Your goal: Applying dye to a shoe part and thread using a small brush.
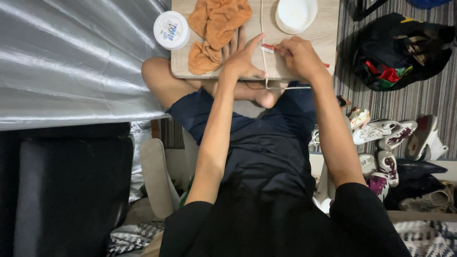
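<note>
Your left hand (242, 61) lies flat and spread on the small pale wooden surface (328, 33) across your lap, fingers (234, 45) stretched out over the edge of the crumpled orange cloth (216, 21); it pins down a thin white lace or cord (262, 43) that runs straight up the surface from near your thumb and holds nothing closed in it. The same cord bends at the near edge of the surface and trails off to the right, just below your right wrist

Your right hand (301, 58) is curled shut around a toothbrush with a white head and a red handle (268, 48). The head pokes out to the left of your knuckles and sits right against the cord, just beside your left thumb, while the red end shows past the other side of your hand

At the far edge of the surface stands a round white bowl (295, 14), and at its left corner a round white tub with a printed lid (171, 29) sits just beside the cloth

To your right on the striped floor (428, 95) lies a black bag with red and green showing inside (400, 52), and nearer you a jumble of white and maroon sneakers (381, 133). To your left hangs shiny silver sheeting (71, 62)
</note>
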